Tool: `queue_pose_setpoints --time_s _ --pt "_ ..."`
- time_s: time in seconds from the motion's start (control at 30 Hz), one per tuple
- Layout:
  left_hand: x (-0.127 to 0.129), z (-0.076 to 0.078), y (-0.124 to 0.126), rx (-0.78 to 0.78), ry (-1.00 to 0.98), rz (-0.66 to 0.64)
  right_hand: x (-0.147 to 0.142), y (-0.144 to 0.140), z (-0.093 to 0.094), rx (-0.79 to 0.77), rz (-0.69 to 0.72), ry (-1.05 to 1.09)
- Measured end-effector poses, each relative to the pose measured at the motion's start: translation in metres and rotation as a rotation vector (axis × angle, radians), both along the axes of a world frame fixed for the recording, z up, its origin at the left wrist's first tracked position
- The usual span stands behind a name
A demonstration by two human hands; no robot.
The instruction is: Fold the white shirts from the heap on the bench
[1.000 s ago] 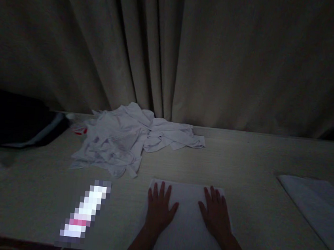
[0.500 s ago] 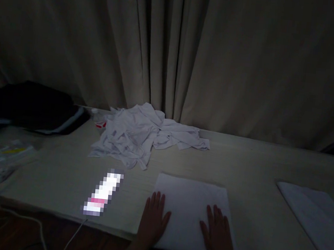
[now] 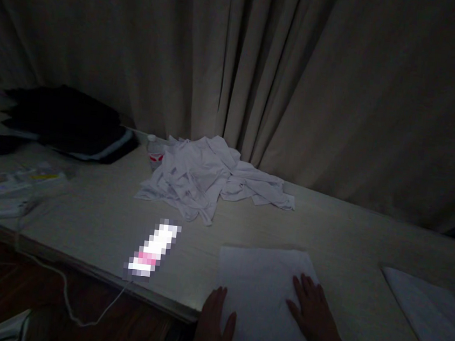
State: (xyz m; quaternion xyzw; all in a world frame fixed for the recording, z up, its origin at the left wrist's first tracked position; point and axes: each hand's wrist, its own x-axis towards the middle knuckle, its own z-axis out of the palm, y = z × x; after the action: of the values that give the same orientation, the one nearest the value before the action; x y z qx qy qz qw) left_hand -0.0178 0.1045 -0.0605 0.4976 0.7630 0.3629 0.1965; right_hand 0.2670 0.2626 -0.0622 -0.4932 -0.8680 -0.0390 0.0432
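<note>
A folded white cloth [image 3: 259, 293] lies flat near the front edge of the table, a rough square in shape. On its left edge rests my left hand [image 3: 215, 321], fingers stretched out and thumb apart. My right hand [image 3: 312, 309] lies flat across the cloth's right edge with the fingers spread. Neither hand grips anything. Behind the cloth, to the left, is a crumpled heap of white cloth [image 3: 198, 173]. Another white folded cloth [image 3: 433, 306] lies at the far right, partly out of view.
A lit phone [image 3: 154, 249] with a cable lies left of my hands. A plastic bottle [image 3: 155, 155] stands behind the heap. Dark folded cloths [image 3: 66, 115] are stacked at the back left, with white power strips [image 3: 23, 184] in front. A curtain [image 3: 162, 50] hangs behind the table.
My left hand has slid down the left edge of the cloth towards me. My right hand stays on the right edge, slightly higher on it. The camera view has tilted and shifted.
</note>
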Motion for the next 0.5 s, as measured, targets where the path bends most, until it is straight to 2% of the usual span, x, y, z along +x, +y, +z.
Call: queue_pose_setpoints --time_s 0.07,0.13,0.23,0.37,0.5 --pt "-0.01 0.01 -0.02 -0.105 -0.241 0.072 -0.015 0.004 0.014 0.033 -0.001 0.028" --pt "-0.02 0.022 -0.034 -0.252 -0.376 0.061 -0.04 0.002 0.027 0.047 0.019 0.092" --pt "-0.026 0.039 -0.036 -0.437 -0.34 -0.044 -0.084 -0.013 0.04 0.018 0.103 0.215" --pt "-0.024 0.053 -0.023 -0.589 -0.296 -0.141 -0.125 -0.027 0.049 -0.043 0.188 0.351" --pt "-0.023 0.056 -0.017 -0.589 -0.287 -0.144 -0.157 -0.002 0.06 -0.182 0.265 0.352"
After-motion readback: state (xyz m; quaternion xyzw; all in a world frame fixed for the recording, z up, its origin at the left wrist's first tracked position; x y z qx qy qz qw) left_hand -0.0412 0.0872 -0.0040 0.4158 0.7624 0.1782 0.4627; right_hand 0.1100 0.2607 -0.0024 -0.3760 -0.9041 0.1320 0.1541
